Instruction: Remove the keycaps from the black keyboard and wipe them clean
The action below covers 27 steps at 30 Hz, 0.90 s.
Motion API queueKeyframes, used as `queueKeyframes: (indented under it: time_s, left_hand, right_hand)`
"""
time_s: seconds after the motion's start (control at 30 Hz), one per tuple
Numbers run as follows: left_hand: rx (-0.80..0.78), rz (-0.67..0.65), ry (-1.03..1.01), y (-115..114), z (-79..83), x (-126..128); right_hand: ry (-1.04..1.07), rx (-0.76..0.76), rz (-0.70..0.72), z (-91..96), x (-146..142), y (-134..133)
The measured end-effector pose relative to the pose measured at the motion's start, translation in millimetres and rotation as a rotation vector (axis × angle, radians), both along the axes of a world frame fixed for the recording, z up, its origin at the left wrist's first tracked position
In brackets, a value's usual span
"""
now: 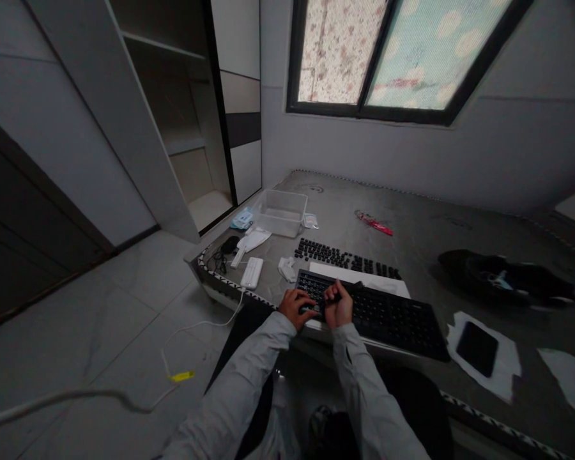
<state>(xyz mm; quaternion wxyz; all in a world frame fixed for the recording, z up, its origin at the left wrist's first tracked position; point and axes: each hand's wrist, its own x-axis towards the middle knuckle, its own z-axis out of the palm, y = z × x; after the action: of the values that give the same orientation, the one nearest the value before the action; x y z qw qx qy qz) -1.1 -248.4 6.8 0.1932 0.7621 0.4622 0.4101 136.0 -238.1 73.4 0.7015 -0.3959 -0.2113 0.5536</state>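
A black keyboard (pixel 388 313) lies on a grey mat-covered table (pixel 412 217) in front of me. My left hand (pixel 296 306) rests on the keyboard's left end with curled fingers pressed against it. My right hand (pixel 338 304) is closed in a pinch over the keys beside it, on something small and dark I cannot make out. Rows of loose black keycaps (pixel 345 257) are laid out just behind the keyboard, next to a white sheet (pixel 364 276).
A clear plastic box (pixel 280 212) stands at the back left, with white packets, a white power strip (pixel 252 272) and a black cable near the table's left edge. A red item (pixel 374 223) lies mid-table, a dark bag (pixel 503 276) at right, a black phone (pixel 477 347) on white paper.
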Motion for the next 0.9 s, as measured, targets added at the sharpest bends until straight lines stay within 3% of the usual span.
queueKeyframes:
  time_s: [0.33,0.57,0.9]
  left_hand:
    - [0.004,-0.010,-0.003,0.7,1.6,-0.4]
    - [0.014,-0.026,0.004,2.4,-0.7,-1.0]
    - [0.038,-0.027,0.018,5.4,-6.9,-1.0]
  right_hand:
    - [-0.019,-0.007,0.058,-15.0,-5.3,-0.7]
    - [-0.067,0.046,0.109,-15.1,-3.6,4.1]
    - [-0.203,0.105,0.025,-28.8,-17.7,8.5]
